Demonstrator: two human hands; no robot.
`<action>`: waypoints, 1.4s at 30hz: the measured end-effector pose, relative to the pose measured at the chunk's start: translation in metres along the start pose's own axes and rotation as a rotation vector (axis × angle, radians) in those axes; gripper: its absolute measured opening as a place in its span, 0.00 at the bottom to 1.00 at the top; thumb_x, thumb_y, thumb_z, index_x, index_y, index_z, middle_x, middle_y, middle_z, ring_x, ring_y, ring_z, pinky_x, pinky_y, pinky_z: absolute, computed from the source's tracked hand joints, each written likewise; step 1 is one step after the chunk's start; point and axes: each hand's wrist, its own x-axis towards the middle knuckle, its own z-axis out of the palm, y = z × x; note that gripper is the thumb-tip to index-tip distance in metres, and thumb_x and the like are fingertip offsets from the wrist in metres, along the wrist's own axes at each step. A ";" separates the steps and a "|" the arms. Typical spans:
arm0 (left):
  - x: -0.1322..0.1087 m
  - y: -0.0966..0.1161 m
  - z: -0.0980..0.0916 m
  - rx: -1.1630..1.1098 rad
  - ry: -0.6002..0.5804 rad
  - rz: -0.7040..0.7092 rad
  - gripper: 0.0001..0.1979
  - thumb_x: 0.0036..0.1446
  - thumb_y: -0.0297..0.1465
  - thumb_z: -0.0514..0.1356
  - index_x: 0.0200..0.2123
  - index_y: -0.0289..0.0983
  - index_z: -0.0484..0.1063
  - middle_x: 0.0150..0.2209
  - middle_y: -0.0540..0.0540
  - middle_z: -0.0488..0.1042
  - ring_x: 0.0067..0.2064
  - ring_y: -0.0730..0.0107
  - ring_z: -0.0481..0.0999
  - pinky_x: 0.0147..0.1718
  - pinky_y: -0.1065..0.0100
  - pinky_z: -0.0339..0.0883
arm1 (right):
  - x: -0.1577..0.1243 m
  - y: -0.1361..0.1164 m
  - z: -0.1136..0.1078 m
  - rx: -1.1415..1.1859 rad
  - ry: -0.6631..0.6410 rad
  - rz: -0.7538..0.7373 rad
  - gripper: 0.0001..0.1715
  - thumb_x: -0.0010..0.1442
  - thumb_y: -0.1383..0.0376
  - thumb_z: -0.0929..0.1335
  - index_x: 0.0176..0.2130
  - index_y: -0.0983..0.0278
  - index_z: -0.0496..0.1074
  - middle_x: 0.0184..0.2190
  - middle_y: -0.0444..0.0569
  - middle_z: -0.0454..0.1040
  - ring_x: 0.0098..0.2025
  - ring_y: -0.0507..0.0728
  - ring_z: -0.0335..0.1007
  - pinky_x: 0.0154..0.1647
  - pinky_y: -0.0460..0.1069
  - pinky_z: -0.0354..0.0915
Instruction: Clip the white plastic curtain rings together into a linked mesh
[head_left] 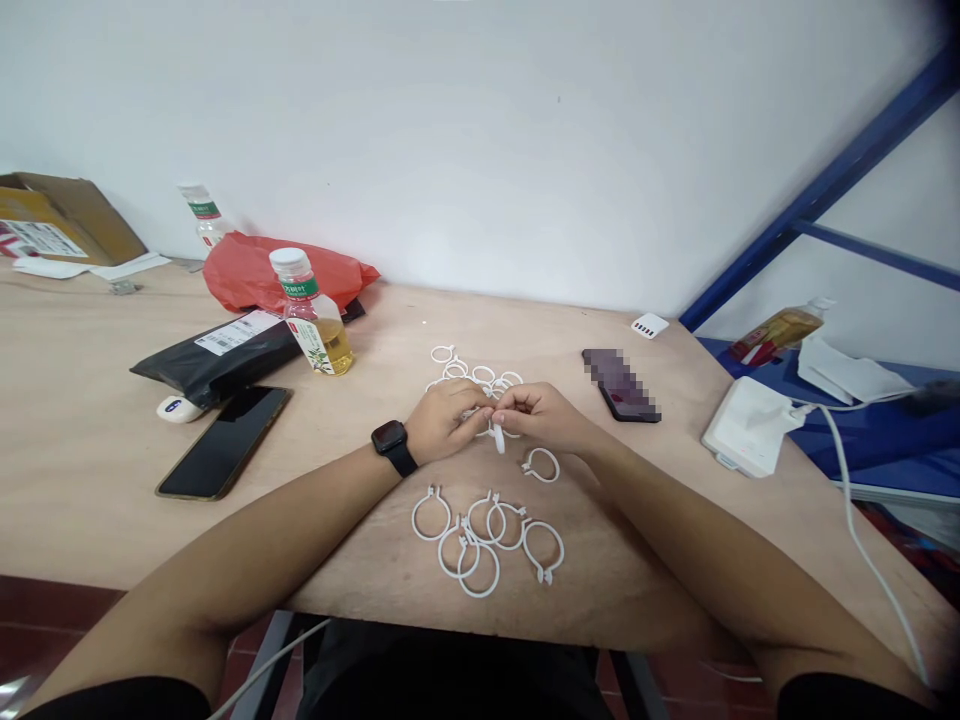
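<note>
My left hand (442, 420), with a black watch on its wrist, and my right hand (544, 412) meet over the middle of the wooden table (90, 440). Together they pinch one white plastic ring (498, 436) between their fingertips. Just behind the hands lies a pile of several white rings (472, 372). In front of the hands several more rings (487, 535) lie in a loose cluster near the table's front edge, and a single ring (541, 465) sits beside my right wrist.
A black phone (223, 442) lies at the left, another phone (621, 385) at the right. A bottle of yellow drink (315, 315), a black parcel (217, 355), a red bag (255, 270) and a cardboard box (60, 220) stand at the back left. A white charger (750, 425) with cable sits right.
</note>
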 end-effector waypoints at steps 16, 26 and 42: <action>0.001 0.000 -0.001 0.092 0.174 0.004 0.05 0.62 0.33 0.60 0.36 0.37 0.70 0.34 0.44 0.77 0.37 0.66 0.75 0.39 0.63 0.68 | -0.001 0.020 0.016 -0.063 0.329 -0.237 0.15 0.60 0.55 0.70 0.42 0.61 0.80 0.32 0.49 0.81 0.27 0.52 0.73 0.29 0.47 0.69; 0.000 -0.001 -0.001 0.082 0.187 0.067 0.04 0.62 0.31 0.59 0.38 0.37 0.72 0.36 0.45 0.80 0.38 0.68 0.78 0.40 0.64 0.69 | -0.002 0.021 0.021 -0.181 0.439 -0.290 0.09 0.60 0.60 0.71 0.39 0.60 0.80 0.34 0.48 0.82 0.33 0.55 0.77 0.35 0.49 0.71; 0.000 0.000 0.001 0.140 0.166 0.000 0.07 0.64 0.32 0.57 0.37 0.37 0.73 0.36 0.45 0.80 0.39 0.67 0.78 0.41 0.63 0.66 | -0.004 0.015 0.025 -0.337 0.515 -0.340 0.08 0.63 0.61 0.68 0.37 0.61 0.77 0.28 0.45 0.79 0.30 0.53 0.75 0.35 0.48 0.70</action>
